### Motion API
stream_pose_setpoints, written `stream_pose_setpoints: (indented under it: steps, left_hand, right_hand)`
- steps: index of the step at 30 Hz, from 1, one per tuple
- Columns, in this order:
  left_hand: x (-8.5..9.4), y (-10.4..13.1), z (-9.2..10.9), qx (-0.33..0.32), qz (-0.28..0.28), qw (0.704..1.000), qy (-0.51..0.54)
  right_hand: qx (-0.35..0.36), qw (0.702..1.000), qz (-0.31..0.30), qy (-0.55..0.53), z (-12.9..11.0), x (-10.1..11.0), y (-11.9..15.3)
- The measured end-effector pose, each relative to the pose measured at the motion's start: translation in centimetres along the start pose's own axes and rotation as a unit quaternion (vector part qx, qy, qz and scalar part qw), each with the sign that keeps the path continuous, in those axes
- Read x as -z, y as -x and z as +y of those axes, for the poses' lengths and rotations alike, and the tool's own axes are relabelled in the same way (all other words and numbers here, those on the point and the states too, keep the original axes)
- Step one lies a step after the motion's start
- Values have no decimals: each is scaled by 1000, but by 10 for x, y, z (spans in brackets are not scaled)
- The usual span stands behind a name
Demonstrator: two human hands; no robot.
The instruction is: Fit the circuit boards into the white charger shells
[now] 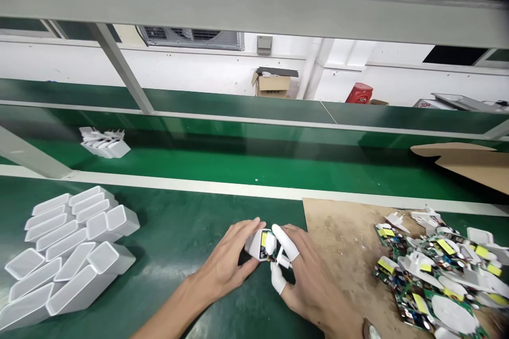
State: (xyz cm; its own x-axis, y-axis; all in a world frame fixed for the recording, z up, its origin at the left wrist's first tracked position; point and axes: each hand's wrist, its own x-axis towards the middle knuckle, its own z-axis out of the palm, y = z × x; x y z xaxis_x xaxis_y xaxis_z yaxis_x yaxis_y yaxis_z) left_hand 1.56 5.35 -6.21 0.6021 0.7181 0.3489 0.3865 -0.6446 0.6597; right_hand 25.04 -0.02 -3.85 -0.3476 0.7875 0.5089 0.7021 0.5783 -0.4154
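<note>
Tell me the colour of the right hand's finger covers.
The finger covers on the right hand are white, as the head view shows.

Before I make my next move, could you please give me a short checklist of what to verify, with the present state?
1. Left hand grips the white case: ok.
2. Right hand holds the circuit assembly at the case's opening: ok.
3. Assembly fully inside the case: not ok, part sticks out.
4. White finger covers on the right hand: ok.
5. Wires free of pinching: cannot tell, too small and partly hidden.
</note>
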Motion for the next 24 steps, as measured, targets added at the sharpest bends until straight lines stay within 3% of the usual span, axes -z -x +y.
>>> stream_pose_setpoints:
  steps: [5,11,16,20,24]
  left_hand:
    - [-2,0,2,8,-5,1000,5]
    - [-3,0,5,37,-23,998,52]
    - [5,-1,3,112,7,987,119]
    - [11,-3,3,191,37,967,166]
    - [13,-4,7,204,55,962,173]
  right_hand:
    - [-7,1000,0,-20,-1,-3,-1]
    - [-69,991,-6,-112,-1,-6,4]
    - [-128,976,67,-165,8,-9,5]
    - [-67,983,48,-163,9,-18,0]
    - [10,990,-4,-140,3,-28,-7]
